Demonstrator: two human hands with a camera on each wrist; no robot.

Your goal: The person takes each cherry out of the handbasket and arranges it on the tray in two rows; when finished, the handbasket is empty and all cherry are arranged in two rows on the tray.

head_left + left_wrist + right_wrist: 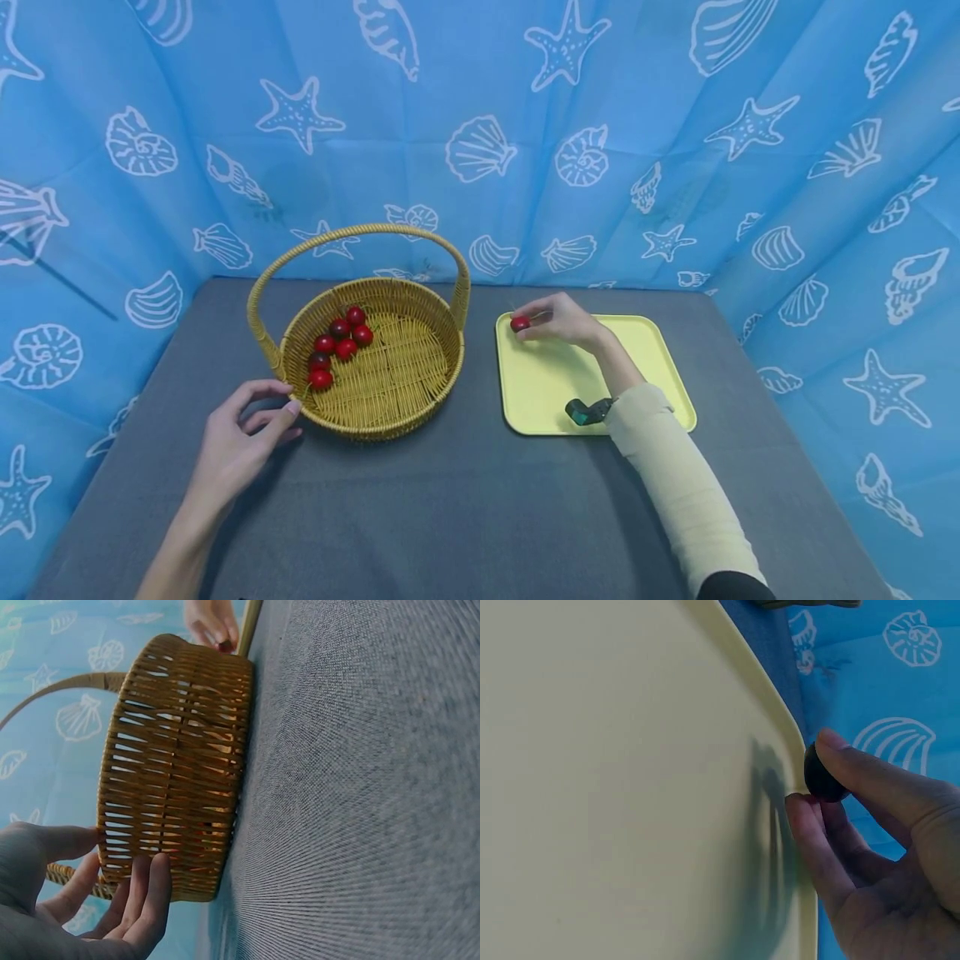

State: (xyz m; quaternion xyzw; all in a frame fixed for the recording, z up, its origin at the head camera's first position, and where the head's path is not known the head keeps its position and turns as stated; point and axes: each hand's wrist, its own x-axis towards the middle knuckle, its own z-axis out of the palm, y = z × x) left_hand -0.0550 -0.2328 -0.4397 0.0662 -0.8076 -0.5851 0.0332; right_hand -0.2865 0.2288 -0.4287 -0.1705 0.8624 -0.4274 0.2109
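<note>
My right hand (pixel 558 321) pinches a red cherry (pixel 518 324) between thumb and fingertips, above the yellow tray (pixel 528 392) to the right of the basket (pixel 401 367). My left hand (pixel 243 429), fingers loosely bent and parted, touches the basket's near-left side. More cherries (pixel 346 349) lie within the basket's left half.

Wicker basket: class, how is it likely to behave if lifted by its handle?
The wicker basket looks light, given its open weave. Its arched handle probably stays stiff, standing upright. The cherries, round and loose inside, might roll.
</note>
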